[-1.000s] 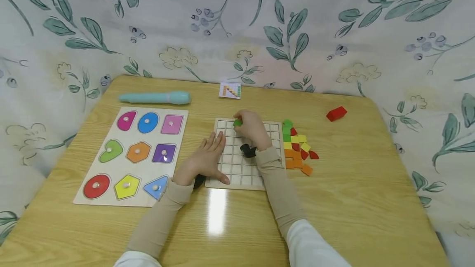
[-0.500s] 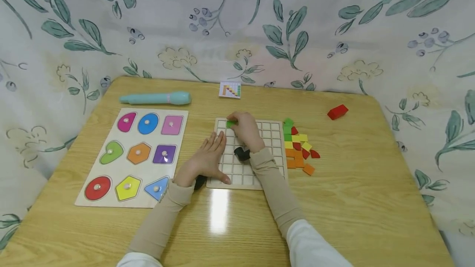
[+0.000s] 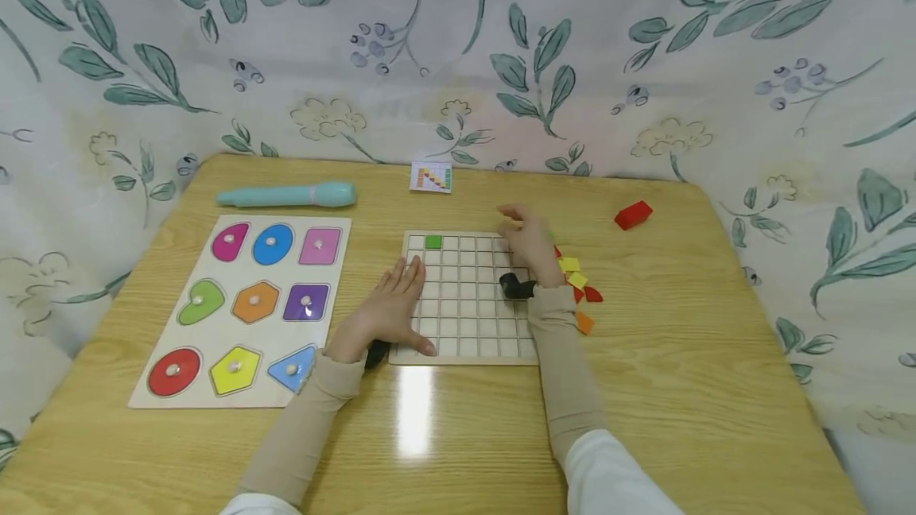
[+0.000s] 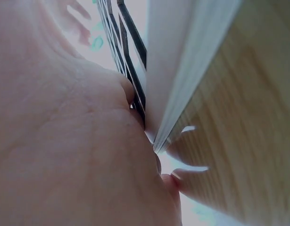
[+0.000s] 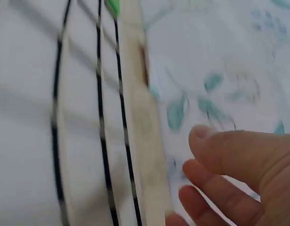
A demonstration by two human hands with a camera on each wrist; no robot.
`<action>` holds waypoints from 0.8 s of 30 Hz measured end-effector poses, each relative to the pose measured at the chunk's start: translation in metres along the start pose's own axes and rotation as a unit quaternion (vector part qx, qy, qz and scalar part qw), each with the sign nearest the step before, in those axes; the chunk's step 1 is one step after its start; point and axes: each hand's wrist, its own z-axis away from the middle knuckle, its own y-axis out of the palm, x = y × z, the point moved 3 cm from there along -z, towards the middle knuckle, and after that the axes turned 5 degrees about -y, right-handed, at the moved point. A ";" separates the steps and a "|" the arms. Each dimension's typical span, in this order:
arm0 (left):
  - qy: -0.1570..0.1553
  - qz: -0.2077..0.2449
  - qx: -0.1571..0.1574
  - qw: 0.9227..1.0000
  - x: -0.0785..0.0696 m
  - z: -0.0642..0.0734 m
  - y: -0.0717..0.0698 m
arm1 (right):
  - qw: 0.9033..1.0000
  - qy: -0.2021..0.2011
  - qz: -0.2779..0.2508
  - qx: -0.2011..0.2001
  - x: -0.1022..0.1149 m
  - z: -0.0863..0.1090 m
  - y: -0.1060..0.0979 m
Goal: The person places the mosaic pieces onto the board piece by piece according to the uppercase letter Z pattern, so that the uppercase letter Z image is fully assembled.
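A white grid board (image 3: 472, 360) with a wooden rim lies on the table. One green square tile (image 3: 432, 242) sits in its top row, second cell from the left; its corner also shows in the right wrist view. My left hand (image 3: 390, 304) rests with spread fingers on the board's left edge, thumb near the lower corner. My right hand (image 3: 531, 245) is over the board's upper right part, fingers loosely bent and nothing between them. Beside it lie yellow tiles (image 3: 568, 264), red quarter-round tiles (image 3: 593, 294) and an orange tile (image 3: 584, 323); the hand and sleeve hide other tiles.
A knobbed shape puzzle (image 3: 215, 316) lies left of the board. Behind it is a light blue pen-shaped case (image 3: 286, 195). A small pattern card (image 3: 431, 177) stands at the back, and a red block (image 3: 633, 215) at the back right. A patterned curtain borders the table.
My right hand has let go of the green tile in the board's top row and moved right toward the loose tiles. The left hand stays on the board. The head view has shifted slightly.
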 end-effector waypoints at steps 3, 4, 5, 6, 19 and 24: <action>0.005 0.004 0.003 1.000 0.000 0.000 0.001 | 0.999 0.036 0.022 -0.008 -0.022 0.007 -0.027; 0.006 0.005 0.002 1.000 0.001 -0.001 0.001 | 0.998 0.048 0.035 0.003 -0.028 0.009 -0.034; 0.006 0.005 0.003 1.000 0.001 -0.001 0.001 | 0.997 0.057 0.051 0.015 -0.033 0.011 -0.040; 0.006 0.006 0.003 1.000 0.001 -0.001 0.001 | 0.996 0.065 0.058 0.029 -0.036 0.013 -0.045; 0.005 0.018 -0.002 1.000 0.000 -0.001 0.000 | 0.996 0.061 0.059 0.026 -0.043 0.013 -0.042; 0.004 0.021 -0.002 1.000 0.000 -0.001 -0.001 | 0.996 0.077 0.043 0.010 -0.050 0.014 -0.045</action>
